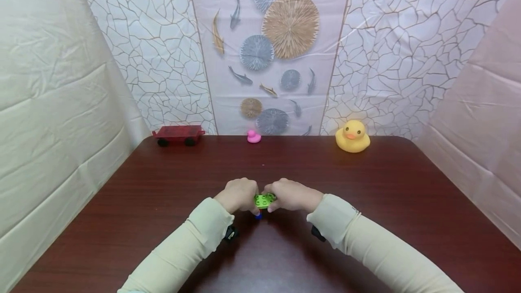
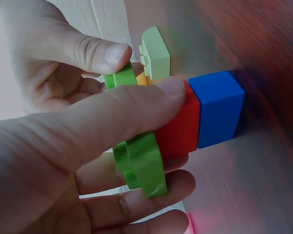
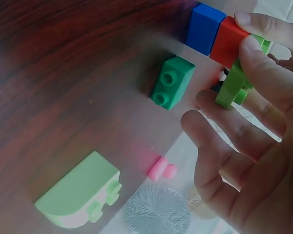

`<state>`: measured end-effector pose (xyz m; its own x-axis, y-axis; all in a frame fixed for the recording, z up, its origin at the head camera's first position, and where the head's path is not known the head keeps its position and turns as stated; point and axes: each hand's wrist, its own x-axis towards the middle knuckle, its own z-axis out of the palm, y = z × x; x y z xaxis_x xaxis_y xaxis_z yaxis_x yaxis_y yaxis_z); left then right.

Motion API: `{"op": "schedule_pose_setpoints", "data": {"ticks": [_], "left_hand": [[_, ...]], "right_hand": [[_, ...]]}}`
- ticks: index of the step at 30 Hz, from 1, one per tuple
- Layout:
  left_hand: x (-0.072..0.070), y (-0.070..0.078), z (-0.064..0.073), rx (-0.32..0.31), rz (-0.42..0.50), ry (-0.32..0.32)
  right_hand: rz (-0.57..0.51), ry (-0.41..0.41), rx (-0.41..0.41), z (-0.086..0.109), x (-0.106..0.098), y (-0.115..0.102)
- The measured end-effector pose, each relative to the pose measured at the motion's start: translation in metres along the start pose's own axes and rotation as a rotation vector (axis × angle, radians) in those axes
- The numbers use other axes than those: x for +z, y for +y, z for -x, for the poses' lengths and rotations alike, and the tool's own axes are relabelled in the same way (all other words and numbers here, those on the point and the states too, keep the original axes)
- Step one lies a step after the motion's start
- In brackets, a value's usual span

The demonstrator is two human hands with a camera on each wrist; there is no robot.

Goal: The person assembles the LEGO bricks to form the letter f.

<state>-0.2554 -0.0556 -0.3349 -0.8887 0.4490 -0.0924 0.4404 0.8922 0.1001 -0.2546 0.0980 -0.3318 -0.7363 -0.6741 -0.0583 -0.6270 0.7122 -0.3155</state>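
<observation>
While both hands are working close together over the table, a small block stack is sitting between them, front and centre from where I'm standing. A bright green studded plate (image 1: 263,201) is topping it, a red block (image 3: 229,41) is sitting under that, and a blue block (image 2: 217,109) is forming the bottom end. Can't tell whether the blue end is touching the tabletop.

The left hand (image 1: 241,195) is pinching, thumb lying across the plate and pressing on the red block, other fingers spreading behind, a bit apart. The right hand (image 1: 294,194) is clamping the green plate, thumb against its edge; its outer fingers are curling loosely, apart from each other.

Near the stack, a dark green block (image 3: 173,83) is lying with two studs showing, and a pale green block (image 3: 80,187) with a rounded end is lying well apart from it. Cream sleeves (image 1: 179,243) are covering both forearms.

Along the far edge of the brown table (image 1: 142,229), a red cart (image 1: 178,134) with black wheels is standing at left, a pink duck (image 1: 253,137) near the middle, a larger yellow duck (image 1: 352,137) at right. Behind them, a patterned backdrop (image 1: 163,35) is hanging.
</observation>
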Motion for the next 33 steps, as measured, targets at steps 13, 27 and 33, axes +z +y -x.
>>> {"op": "schedule_pose_setpoints", "data": {"ticks": [13,27,33], "left_hand": [[-0.003,-0.004,0.000,-0.025,-0.003,-0.031],[-0.002,-0.002,-0.001,-0.036,-0.003,-0.028],[-0.004,-0.001,-0.001,-0.031,-0.005,-0.015]], "right_hand": [[0.134,-0.067,0.147,-0.006,-0.002,0.013],[0.165,0.009,0.008,-0.009,0.019,0.028],[0.098,-0.025,0.013,0.002,0.015,0.033]]}}
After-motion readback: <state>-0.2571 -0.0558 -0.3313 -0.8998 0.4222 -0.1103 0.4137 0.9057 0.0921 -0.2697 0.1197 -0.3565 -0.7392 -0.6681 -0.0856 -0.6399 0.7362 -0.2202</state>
